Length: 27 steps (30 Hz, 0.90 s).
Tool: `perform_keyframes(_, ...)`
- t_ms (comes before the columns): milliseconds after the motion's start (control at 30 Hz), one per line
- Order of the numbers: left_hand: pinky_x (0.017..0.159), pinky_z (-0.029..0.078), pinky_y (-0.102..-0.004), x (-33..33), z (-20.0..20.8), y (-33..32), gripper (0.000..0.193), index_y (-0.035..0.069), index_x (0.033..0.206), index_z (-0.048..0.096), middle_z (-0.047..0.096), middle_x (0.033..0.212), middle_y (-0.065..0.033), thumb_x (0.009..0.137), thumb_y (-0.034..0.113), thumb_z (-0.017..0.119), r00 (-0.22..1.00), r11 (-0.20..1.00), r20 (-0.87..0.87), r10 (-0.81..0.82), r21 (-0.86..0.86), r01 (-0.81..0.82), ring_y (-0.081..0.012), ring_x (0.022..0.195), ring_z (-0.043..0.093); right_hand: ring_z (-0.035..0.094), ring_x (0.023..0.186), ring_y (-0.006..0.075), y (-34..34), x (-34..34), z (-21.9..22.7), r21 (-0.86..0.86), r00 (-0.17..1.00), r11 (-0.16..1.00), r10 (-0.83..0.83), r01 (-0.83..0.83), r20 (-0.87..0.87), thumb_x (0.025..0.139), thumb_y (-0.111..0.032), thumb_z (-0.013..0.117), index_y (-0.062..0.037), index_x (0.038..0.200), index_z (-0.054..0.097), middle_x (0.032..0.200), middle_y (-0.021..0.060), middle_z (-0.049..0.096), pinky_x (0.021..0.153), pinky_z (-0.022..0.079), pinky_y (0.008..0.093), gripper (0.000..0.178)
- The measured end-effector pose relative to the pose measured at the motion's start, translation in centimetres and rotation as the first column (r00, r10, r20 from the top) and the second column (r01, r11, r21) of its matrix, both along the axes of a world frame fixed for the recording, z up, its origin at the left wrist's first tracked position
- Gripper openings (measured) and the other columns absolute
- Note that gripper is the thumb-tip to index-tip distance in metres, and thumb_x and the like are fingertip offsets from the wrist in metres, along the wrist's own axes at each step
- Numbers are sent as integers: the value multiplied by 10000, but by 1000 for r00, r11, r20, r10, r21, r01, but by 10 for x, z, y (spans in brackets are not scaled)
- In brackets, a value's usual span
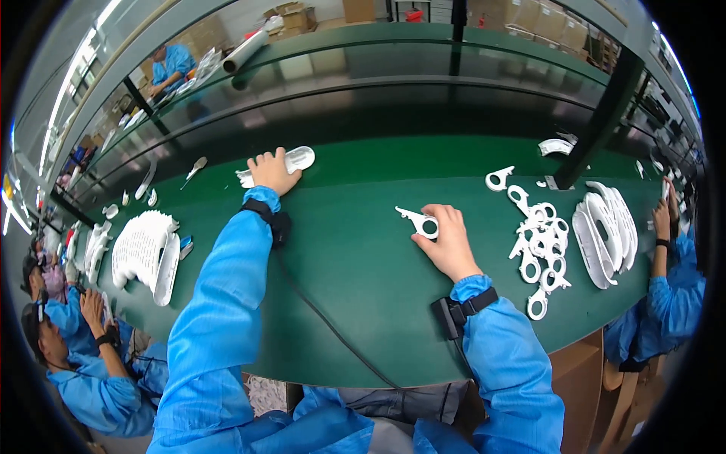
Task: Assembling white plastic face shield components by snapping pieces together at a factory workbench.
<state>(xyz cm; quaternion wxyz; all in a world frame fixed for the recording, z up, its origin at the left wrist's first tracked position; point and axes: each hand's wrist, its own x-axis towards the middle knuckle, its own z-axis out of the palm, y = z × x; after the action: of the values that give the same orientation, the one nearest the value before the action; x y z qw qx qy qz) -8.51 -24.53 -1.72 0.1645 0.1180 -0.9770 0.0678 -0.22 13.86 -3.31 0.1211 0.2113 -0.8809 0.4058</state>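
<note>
Sleeves in shiny blue fabric [219, 303] run up from the bottom of my feed, with a thin black cable [329, 321] trailing from the left wrist across a smooth dark-green tabletop [340, 287]. My right hand [451, 246] is closed down pretty small, thumb and fingers pinching the ring end of a flat white plastic piece [414, 219] whose pointed arm sticks out left; that's right of center on the table. Off to its right I've got a loose heap of similar white plastic rings [538, 244], some overlapping, then a cluster of long curved white shells [622, 227]. Over on the left sits a stack of white slotted shells [140, 246]. Farther up, my left hand [274, 174] lies over a long white rounded piece [300, 159], fingers a bit spread, both ends poking out. Can't tell from here if it's gripping or just resting. Behind that, a long green shelf [363, 49] crosses, and way back there's a person in a blue top [175, 64] plus some brown cardboard boxes [291, 17].
</note>
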Motion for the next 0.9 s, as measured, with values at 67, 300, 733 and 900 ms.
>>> perform_keyframes(67, 898, 354, -529, 10, 21, 14, 541, 99, 1083, 567, 608, 1045, -185, 694, 454, 689, 995, 1000, -98, 3, -1, -4, -371, 1046, 550, 506, 1083, 337, -1, 0, 1, -40, 999, 999, 7, -5, 42, 693, -86, 769, -49, 1135, 554, 1114, 132, 570, 941, 430, 409, 493)
perform_keyframes(300, 693, 527, -443, 113, 50, 103, 358, 61, 888, 686, 686, 772, -173, 775, 398, 652, 881, 855, -109, -460, 216, 472, -349, 714, 665, 560, 1078, 327, 4, -18, -11, -200, 996, 978, 76, -66, 43, 683, -13, 697, -35, 1156, 524, 1121, 156, 574, 945, 459, 381, 504)
perform_keyframes(733, 770, 530, -369, 145, 13, 127, 372, 139, 1039, 706, 684, 909, -53, 692, 264, 757, 733, 445, -250, -632, 658, 607, -279, 868, 661, 616, 935, 187, -29, 30, 4, -364, 892, 874, 408, -321, 195, 731, -135, 744, -23, 1057, 581, 973, 84, 609, 836, 506, 297, 382)
perform_keyframes(900, 702, 535, -333, 151, 16, 122, 229, 79, 923, 730, 688, 875, -61, 739, 214, 724, 720, 509, -269, -640, 554, 659, -254, 783, 674, 626, 916, 275, -41, 47, 23, -136, 918, 913, 394, -384, 56, 756, -171, 742, -8, 931, 671, 1006, 117, 643, 809, 513, 358, 250)
